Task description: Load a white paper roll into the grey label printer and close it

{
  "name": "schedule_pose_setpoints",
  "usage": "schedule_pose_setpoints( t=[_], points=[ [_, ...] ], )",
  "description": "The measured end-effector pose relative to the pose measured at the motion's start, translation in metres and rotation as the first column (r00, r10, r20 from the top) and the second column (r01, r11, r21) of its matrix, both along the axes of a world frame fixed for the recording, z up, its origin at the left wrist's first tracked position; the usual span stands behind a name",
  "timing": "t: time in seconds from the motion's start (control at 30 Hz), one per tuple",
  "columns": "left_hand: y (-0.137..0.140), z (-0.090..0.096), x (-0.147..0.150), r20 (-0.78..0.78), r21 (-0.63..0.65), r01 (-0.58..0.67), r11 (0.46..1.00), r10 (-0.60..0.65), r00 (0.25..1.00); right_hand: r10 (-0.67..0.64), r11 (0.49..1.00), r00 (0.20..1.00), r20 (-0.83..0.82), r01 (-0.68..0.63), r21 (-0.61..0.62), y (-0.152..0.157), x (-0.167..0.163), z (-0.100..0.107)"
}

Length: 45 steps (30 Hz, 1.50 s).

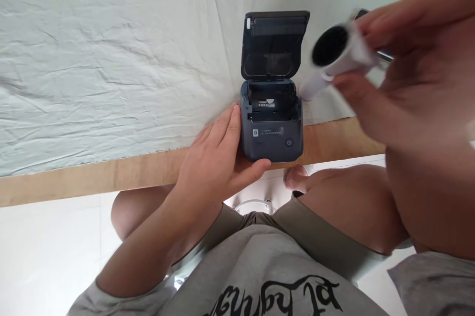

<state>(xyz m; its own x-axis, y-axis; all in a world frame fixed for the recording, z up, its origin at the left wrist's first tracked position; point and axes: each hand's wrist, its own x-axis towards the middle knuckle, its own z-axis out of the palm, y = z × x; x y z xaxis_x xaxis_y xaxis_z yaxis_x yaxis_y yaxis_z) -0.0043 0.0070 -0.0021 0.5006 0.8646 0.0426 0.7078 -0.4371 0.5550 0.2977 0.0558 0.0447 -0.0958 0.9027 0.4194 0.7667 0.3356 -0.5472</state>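
A dark blue label printer [272, 143] sits near the table's front edge, its lid [273, 44] tipped back and its paper bay exposed. My left hand [211, 153] cups the printer's near left corner, fingers along the side and thumb across the front. Up and to the right, my right hand [401, 59] pinches a white paper roll [351, 56] between thumb and fingers. The roll's dark round end faces the printer, and a loose white strip [315, 86] hangs from it beside the bay. Motion blurs this hand and the roll slightly.
Pale creased cloth [111, 59] covers the table, with a wooden edge strip [92, 172] along the front. Behind my right hand, a dark object with a shiny rim [359, 13] is mostly hidden. My legs are below the table edge.
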Motion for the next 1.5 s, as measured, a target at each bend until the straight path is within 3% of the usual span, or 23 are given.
schedule_pose_setpoints(
  t=[0.03,0.17,0.43,0.7,0.93,1.1,1.2,1.27,1.37,1.5],
  points=[
    [0.000,-0.001,-0.001,0.007,0.005,0.004,1.000,-0.004,1.000,0.056,0.998,0.996,0.063,-0.057,0.016,-0.004,-0.013,0.005],
    [-0.002,-0.001,-0.002,0.021,0.005,0.001,1.000,-0.001,1.000,0.192,0.977,0.941,0.278,-0.156,-0.145,-0.005,-0.041,0.010],
    [-0.005,0.000,-0.002,0.037,0.056,0.021,0.998,-0.023,0.999,0.169,0.967,0.937,0.307,-0.097,-0.235,0.004,-0.043,0.006],
    [-0.005,-0.007,-0.003,0.060,0.104,0.040,0.994,-0.047,0.997,0.255,0.959,0.877,0.407,-0.282,0.006,0.006,-0.033,-0.008],
    [0.000,0.011,-0.004,0.131,-0.072,-0.017,0.997,0.026,0.991,0.398,0.867,0.856,0.329,-0.468,0.169,-0.013,-0.029,-0.005],
    [0.010,0.013,0.012,0.228,-0.114,-0.104,0.988,0.127,0.965,0.459,0.831,0.837,0.298,-0.523,0.191,-0.027,-0.024,-0.016],
    [0.017,0.004,0.023,0.276,-0.034,-0.124,0.992,0.128,0.953,0.490,0.814,0.819,0.298,-0.552,0.180,-0.028,-0.016,-0.017],
    [0.019,-0.003,0.026,0.277,0.000,-0.113,0.994,0.109,0.955,0.441,0.843,0.848,0.294,-0.503,0.188,-0.026,-0.010,-0.014],
    [0.019,-0.011,0.025,0.284,-0.010,-0.127,0.992,0.124,0.951,0.258,0.929,0.921,0.293,-0.320,0.185,-0.018,-0.005,-0.011],
    [0.016,-0.014,0.018,0.295,-0.049,-0.125,0.991,0.134,0.946,0.100,0.989,0.938,0.331,-0.131,0.071,-0.001,-0.010,-0.012]
  ],
)
